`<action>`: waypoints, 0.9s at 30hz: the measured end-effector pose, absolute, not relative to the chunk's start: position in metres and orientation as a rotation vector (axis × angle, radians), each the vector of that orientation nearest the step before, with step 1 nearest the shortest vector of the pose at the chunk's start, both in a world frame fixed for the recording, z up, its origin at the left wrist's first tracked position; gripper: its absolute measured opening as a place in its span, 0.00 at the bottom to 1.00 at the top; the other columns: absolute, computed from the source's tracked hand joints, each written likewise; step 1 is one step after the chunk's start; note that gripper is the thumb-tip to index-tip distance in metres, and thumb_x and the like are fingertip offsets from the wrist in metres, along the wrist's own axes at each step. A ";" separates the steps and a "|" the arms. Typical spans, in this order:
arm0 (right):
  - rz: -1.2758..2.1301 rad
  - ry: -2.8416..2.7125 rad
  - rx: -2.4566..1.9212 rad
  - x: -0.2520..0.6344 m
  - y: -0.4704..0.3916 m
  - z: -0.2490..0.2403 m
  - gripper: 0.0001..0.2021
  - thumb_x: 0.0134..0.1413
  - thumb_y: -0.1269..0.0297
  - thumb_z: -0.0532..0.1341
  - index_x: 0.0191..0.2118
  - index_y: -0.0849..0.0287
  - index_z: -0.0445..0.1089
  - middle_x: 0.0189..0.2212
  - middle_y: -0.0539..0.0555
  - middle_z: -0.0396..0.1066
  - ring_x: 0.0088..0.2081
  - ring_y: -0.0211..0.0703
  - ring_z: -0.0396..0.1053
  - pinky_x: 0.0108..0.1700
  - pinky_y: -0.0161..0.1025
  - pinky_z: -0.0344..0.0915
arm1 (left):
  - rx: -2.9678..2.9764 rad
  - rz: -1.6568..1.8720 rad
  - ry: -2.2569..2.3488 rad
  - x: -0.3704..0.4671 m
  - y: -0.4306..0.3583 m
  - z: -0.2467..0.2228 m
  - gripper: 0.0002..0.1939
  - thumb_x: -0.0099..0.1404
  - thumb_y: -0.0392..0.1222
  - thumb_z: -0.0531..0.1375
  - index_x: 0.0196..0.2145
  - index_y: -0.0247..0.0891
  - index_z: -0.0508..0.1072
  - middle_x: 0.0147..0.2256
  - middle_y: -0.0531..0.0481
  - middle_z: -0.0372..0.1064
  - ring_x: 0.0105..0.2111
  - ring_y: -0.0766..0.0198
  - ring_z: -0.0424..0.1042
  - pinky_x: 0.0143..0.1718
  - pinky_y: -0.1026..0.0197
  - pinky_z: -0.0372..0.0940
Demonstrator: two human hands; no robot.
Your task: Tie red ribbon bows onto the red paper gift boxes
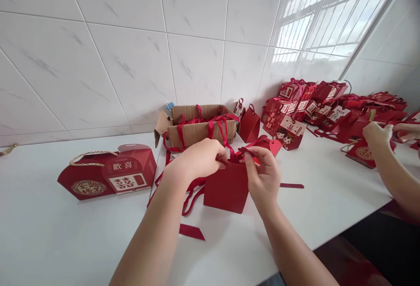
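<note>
A plain red box (226,187) stands on the white table in front of me, its top edge between my hands. My left hand (205,159) is closed at the box's upper left edge, fingertips pinching the red card there. At the upper right corner my right hand (262,168) pinches a small dark red piece between thumb and fingers. Loose red ribbons (193,198) lie to the left of the box and partly behind my left forearm. A cut ribbon end (192,231) lies nearer to me.
Behind stands a cardboard box (190,134) full of red ribbons. A rope-handled red gift box (108,172) sits at left, a patterned box (285,130) at back right, beside piled boxes (331,111). Another person's hands (377,135) work at far right.
</note>
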State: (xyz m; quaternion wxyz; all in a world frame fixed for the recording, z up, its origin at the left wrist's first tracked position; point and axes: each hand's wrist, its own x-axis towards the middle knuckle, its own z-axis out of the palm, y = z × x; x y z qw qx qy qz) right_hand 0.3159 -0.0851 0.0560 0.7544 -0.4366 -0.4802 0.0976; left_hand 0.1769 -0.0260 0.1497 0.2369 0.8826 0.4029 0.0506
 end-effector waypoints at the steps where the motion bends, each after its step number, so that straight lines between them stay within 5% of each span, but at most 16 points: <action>1: 0.233 -1.050 -0.987 0.316 -0.083 0.055 0.04 0.55 0.64 0.61 0.37 0.55 0.70 0.34 0.53 0.71 0.37 0.41 0.71 0.33 0.38 0.71 | 2.412 0.138 1.099 0.177 -0.026 0.149 0.11 0.58 0.38 0.55 0.34 0.46 0.77 0.36 0.51 0.76 0.34 0.58 0.74 0.29 0.62 0.63; 11: 0.958 -0.835 -0.995 0.344 -0.079 0.063 0.14 0.38 0.57 0.71 0.30 0.60 0.73 0.27 0.53 0.75 0.26 0.39 0.71 0.24 0.34 0.67 | 2.451 0.165 1.005 0.175 -0.021 0.149 0.10 0.58 0.38 0.55 0.32 0.45 0.77 0.37 0.54 0.76 0.33 0.62 0.73 0.29 0.63 0.62; 16: 1.131 -0.947 -1.000 0.350 -0.081 0.068 0.11 0.39 0.59 0.71 0.30 0.59 0.77 0.29 0.54 0.77 0.31 0.41 0.73 0.32 0.35 0.69 | 2.441 0.139 0.972 0.172 -0.021 0.150 0.09 0.58 0.41 0.57 0.33 0.48 0.77 0.38 0.55 0.75 0.33 0.63 0.73 0.29 0.63 0.62; 27: 0.819 -1.250 -1.151 0.350 -0.084 0.063 0.12 0.50 0.55 0.64 0.37 0.56 0.78 0.34 0.54 0.77 0.38 0.45 0.71 0.39 0.40 0.66 | 2.446 0.158 0.980 0.173 -0.018 0.147 0.09 0.58 0.42 0.57 0.33 0.47 0.77 0.37 0.55 0.75 0.32 0.63 0.73 0.29 0.63 0.62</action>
